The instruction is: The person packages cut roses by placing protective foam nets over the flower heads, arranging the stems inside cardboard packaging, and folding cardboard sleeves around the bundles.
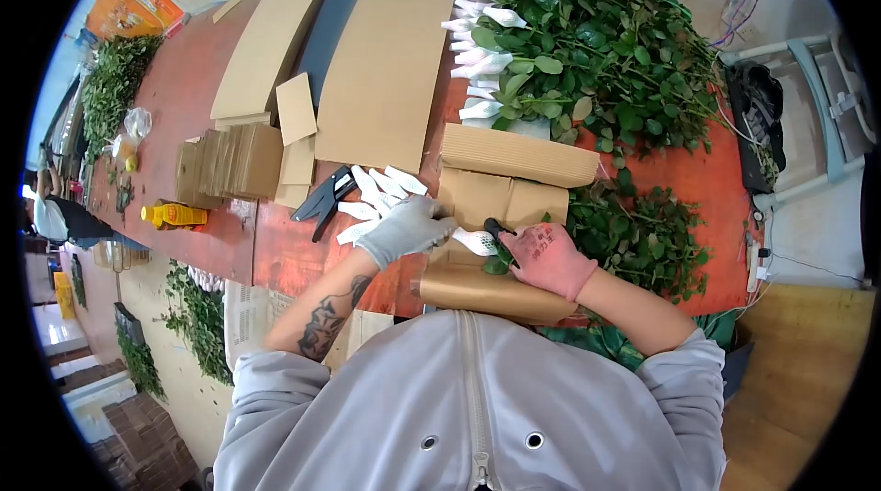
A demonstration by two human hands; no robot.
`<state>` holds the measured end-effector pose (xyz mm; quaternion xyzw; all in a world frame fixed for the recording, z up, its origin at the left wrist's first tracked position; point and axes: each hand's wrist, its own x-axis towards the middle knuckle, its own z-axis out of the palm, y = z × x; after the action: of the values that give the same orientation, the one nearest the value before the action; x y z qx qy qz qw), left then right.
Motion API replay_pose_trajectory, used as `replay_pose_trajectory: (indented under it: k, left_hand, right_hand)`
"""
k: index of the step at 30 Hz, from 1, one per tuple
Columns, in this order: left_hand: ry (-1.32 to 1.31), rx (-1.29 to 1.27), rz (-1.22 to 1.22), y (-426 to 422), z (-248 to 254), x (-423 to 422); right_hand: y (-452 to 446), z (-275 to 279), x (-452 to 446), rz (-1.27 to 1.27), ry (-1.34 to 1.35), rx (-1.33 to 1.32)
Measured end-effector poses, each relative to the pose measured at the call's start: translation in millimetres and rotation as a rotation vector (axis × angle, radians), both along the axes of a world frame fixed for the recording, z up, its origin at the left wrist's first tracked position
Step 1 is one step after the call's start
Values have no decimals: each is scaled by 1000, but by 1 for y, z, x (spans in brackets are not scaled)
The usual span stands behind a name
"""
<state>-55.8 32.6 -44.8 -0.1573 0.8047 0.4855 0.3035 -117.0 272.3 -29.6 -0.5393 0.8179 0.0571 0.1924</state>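
Observation:
On the open brown cardboard wrapper (482,200) lies a rose whose head sits in a white mesh sleeve (475,241). My left hand (408,232), in a grey glove, has its fingers closed at the sleeve's tip. My right hand (551,260), in a pink glove, grips the rose just below its head; something dark shows by its fingertips. Leafy rose stems (633,239) stretch to the right from the wrapper. Several loose white sleeves (390,181) lie beyond my left hand, beside a black stapler (326,202).
A big pile of leafy roses (606,41) with white-sleeved heads covers the back right. Large cardboard sheets (381,60) and a stack of folded cardboard (234,161) stand left of it. A yellow bottle (174,215) lies at the red table's left edge. Another person (69,216) is far left.

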Motion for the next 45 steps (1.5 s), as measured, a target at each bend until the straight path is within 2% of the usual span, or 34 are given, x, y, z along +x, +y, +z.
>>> replay_pose_trajectory:
  k: [2, 4, 6, 8, 10, 12, 15, 18, 22, 24, 27, 31, 33, 34, 37, 39, 40, 43, 45]
  left_hand:
    - [28, 14, 24, 0, -9, -3]
    - [63, -33, 97, 0, -23, -3]
    - [287, -280, 49, 7, -16, 0]
    - [270, -284, 45, 10, -11, 2]
    - [262, -284, 46, 13, -5, 3]
    - [260, -287, 43, 12, -7, 3]
    - [333, -316, -1, 11, -14, 5]
    - [299, -302, -20, 11, -17, 3]
    - [319, -253, -42, 7, -13, -1]
    - [188, -303, 17, 6, -6, -9]
    - [170, -338, -43, 8, 7, -20]
    - [292, -294, -29, 5, -19, -19]
    - [255, -323, -89, 5, -10, -19]
    - [254, -325, -84, 5, -10, -19]
    - [223, -291, -74, 8, -12, -15]
    - [288, -292, -38, 8, -17, -11]
    - [286, -295, -37, 6, -19, -11]
    - [233, -252, -61, 6, -16, -12]
    - [295, -370, -104, 7, -13, -12]
  right_hand:
    - [6, -4, 1, 63, 110, -149]
    - [6, -4, -1, 60, 92, -185]
    - [8, -6, 3, 53, 49, -212]
    - [9, -9, 1, 125, 137, -329]
    - [7, 1, 2, 153, 103, -261]
    - [12, 2, 1, 298, 203, -399]
    - [10, 8, -4, 255, 59, -307]
    - [10, -8, -8, 164, -23, -318]
    - [4, -19, -6, 166, 74, -355]
    - [-10, 3, -3, 78, -83, -72]
    - [-11, 6, -4, 83, -130, 28]
    - [-8, 0, -2, 132, -85, 45]
    - [-1, -8, -4, 137, -103, -141]
    - [0, -10, -3, 142, -103, -143]
    - [-4, -5, -1, 130, -74, -123]
    - [-17, 5, -2, 86, -169, 100]
    - [-15, 2, -3, 88, -171, 97]
    - [-1, -11, -3, 162, -132, -38]
    - [1, -13, -3, 180, -74, -95]
